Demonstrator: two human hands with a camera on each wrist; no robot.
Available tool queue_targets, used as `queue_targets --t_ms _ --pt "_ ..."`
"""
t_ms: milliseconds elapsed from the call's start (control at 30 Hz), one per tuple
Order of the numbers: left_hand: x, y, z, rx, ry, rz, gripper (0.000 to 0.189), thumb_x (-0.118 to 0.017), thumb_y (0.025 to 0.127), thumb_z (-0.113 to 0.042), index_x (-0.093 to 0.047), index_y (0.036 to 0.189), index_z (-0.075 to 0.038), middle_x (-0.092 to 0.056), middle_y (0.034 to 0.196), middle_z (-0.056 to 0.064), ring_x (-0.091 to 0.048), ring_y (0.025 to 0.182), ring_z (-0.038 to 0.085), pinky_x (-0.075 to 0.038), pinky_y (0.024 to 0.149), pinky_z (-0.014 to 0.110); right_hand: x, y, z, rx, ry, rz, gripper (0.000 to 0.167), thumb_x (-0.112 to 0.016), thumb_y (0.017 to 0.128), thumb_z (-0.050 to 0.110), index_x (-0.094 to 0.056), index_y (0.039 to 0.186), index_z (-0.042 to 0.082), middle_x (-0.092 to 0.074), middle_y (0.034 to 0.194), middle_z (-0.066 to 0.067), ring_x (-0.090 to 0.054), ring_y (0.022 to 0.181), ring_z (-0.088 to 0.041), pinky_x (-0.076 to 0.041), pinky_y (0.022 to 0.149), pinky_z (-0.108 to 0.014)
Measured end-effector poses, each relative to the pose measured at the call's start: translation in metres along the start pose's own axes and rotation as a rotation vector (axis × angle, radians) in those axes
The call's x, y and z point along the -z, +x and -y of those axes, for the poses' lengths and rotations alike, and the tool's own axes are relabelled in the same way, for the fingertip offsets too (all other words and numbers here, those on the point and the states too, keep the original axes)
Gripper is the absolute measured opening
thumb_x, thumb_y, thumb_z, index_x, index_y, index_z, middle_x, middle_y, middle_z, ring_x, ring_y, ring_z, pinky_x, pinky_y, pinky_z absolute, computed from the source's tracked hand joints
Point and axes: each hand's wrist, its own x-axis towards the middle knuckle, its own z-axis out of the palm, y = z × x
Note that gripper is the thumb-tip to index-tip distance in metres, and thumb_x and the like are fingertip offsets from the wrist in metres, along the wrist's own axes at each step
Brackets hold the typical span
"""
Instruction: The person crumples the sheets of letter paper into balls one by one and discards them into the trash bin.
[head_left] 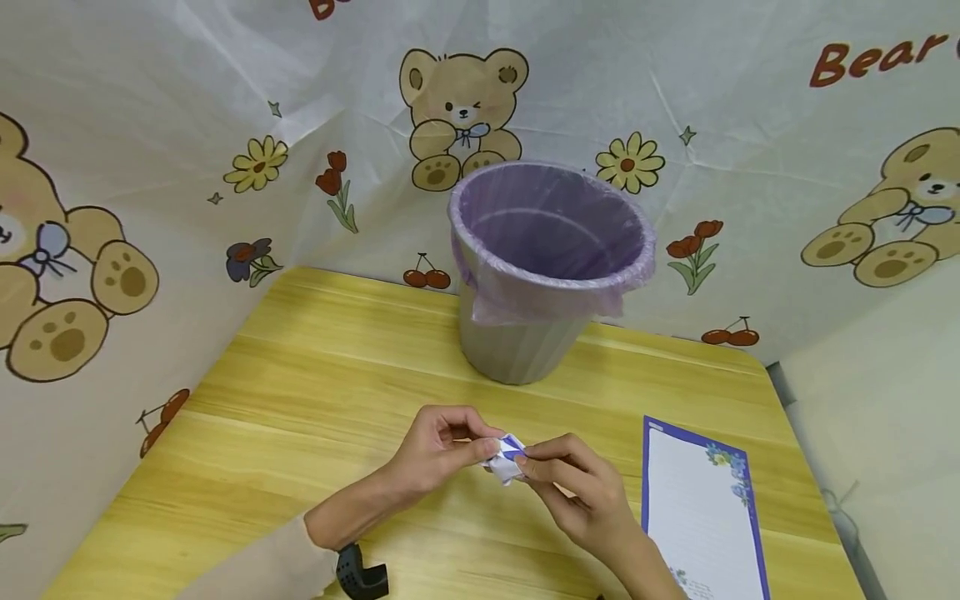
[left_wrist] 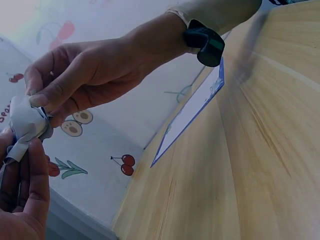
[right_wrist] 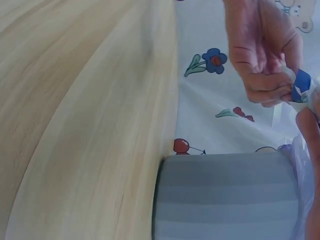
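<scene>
A crumpled piece of paper point(head_left: 507, 468), white with a blue-purple border, is held above the table between both hands. My left hand point(head_left: 438, 450) pinches its left side between thumb and fingers. From the other side, my right hand point(head_left: 581, 487) pinches it too. In the left wrist view the crumpled paper point(left_wrist: 27, 122) looks balled up, with fingertips of both hands on it. The right wrist view shows a blue patch of the paper point(right_wrist: 301, 85) beside the left hand point(right_wrist: 265, 55), while the right hand point(right_wrist: 311, 135) is mostly cut off.
A grey bin point(head_left: 517, 346) with a purple liner point(head_left: 551, 304) over its rim stands at the back of the wooden table point(head_left: 300, 400). A flat sheet of letter paper point(head_left: 693, 508) with a blue border and flowers lies at right. A bear-print cloth point(head_left: 360, 92) hangs behind.
</scene>
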Motion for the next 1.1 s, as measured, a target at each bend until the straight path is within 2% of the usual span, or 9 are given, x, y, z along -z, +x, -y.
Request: queue_targets --t_ms 67,100,267,333,467,633,733,900,1100 --pt "0.001 0.0 0.0 -0.016 0.003 -0.008 0.024 -0.072 0.101 -0.001 -0.065 0.101 0.022 -0.074 0.11 0.037 -0.078 0.096 0.01 -0.066 0.082 0.021 -0.001 0.0 -0.001 -0.015 -0.004 0.0 0.014 -0.072 0.103 0.008 -0.078 0.097 -0.003 -0.07 0.094 -0.017 -0.072 0.08 -0.025 -0.063 0.075 -0.019" --pt "0.002 0.0 0.0 -0.019 0.001 -0.01 0.024 -0.072 0.101 -0.001 -0.065 0.102 0.022 -0.075 0.111 0.034 -0.078 0.097 0.01 -0.066 0.083 0.022 -0.002 -0.001 -0.001 -0.022 -0.006 -0.003 0.014 -0.072 0.103 0.008 -0.079 0.098 -0.003 -0.07 0.095 -0.017 -0.072 0.081 -0.025 -0.063 0.077 -0.019" --pt "0.005 0.001 0.0 -0.015 -0.008 -0.019 0.027 -0.073 0.101 -0.002 -0.063 0.103 0.023 -0.082 0.11 -0.002 -0.077 0.097 0.008 -0.066 0.085 0.021 -0.003 -0.005 -0.004 -0.05 0.016 -0.012 0.014 -0.073 0.102 0.009 -0.079 0.102 -0.004 -0.071 0.099 -0.018 -0.073 0.087 -0.025 -0.063 0.085 -0.018" --pt "0.006 0.001 -0.001 -0.021 -0.001 -0.03 0.027 -0.073 0.101 -0.003 -0.064 0.102 0.023 -0.082 0.108 -0.009 -0.077 0.097 0.007 -0.065 0.084 0.02 -0.002 -0.006 -0.005 -0.065 0.037 0.002 0.014 -0.074 0.102 0.009 -0.079 0.104 -0.004 -0.072 0.102 -0.019 -0.074 0.089 -0.025 -0.063 0.087 -0.017" --pt "0.007 0.004 -0.002 -0.04 0.007 -0.048 0.028 -0.074 0.101 -0.004 -0.064 0.102 0.021 -0.082 0.108 -0.009 -0.077 0.096 0.008 -0.065 0.083 0.02 0.005 -0.005 -0.008 -0.094 0.076 0.036 0.017 -0.077 0.1 0.011 -0.078 0.108 -0.004 -0.073 0.105 -0.019 -0.074 0.094 -0.024 -0.063 0.089 -0.017" --pt "0.008 0.005 -0.002 -0.045 0.022 -0.059 0.026 -0.074 0.101 -0.003 -0.064 0.103 0.021 -0.081 0.109 -0.008 -0.077 0.096 0.008 -0.066 0.082 0.021 0.019 0.003 -0.014 -0.11 0.091 0.048 0.026 -0.087 0.092 0.015 -0.078 0.109 -0.003 -0.074 0.107 -0.017 -0.073 0.097 -0.021 -0.061 0.093 -0.017" --pt "0.008 0.004 0.0 -0.038 0.028 -0.069 0.025 -0.074 0.1 -0.002 -0.063 0.102 0.021 -0.081 0.109 -0.008 -0.077 0.095 0.008 -0.065 0.082 0.02 0.03 0.009 -0.017 -0.106 0.027 0.044 0.028 -0.088 0.091 0.019 -0.079 0.11 0.0 -0.075 0.107 -0.016 -0.074 0.098 -0.02 -0.06 0.095 -0.016" --pt "0.008 -0.003 0.002 -0.002 0.042 -0.053 0.025 -0.075 0.099 -0.003 -0.065 0.102 0.019 -0.082 0.108 -0.006 -0.076 0.093 0.006 -0.065 0.079 0.019 0.048 0.022 -0.029 -0.083 -0.135 0.034 0.026 -0.083 0.097 0.024 -0.081 0.109 0.002 -0.076 0.104 -0.016 -0.075 0.095 -0.021 -0.059 0.097 -0.014" --pt "0.008 -0.011 0.011 -0.01 0.042 -0.037 0.021 -0.073 0.1 -0.002 -0.066 0.101 0.017 -0.082 0.108 -0.001 -0.076 0.091 0.007 -0.065 0.078 0.019 0.064 0.035 -0.048 -0.081 -0.16 -0.068 0.026 -0.081 0.099 0.021 -0.08 0.102 -0.005 -0.076 0.1 -0.021 -0.073 0.089 -0.02 -0.059 0.09 -0.013"
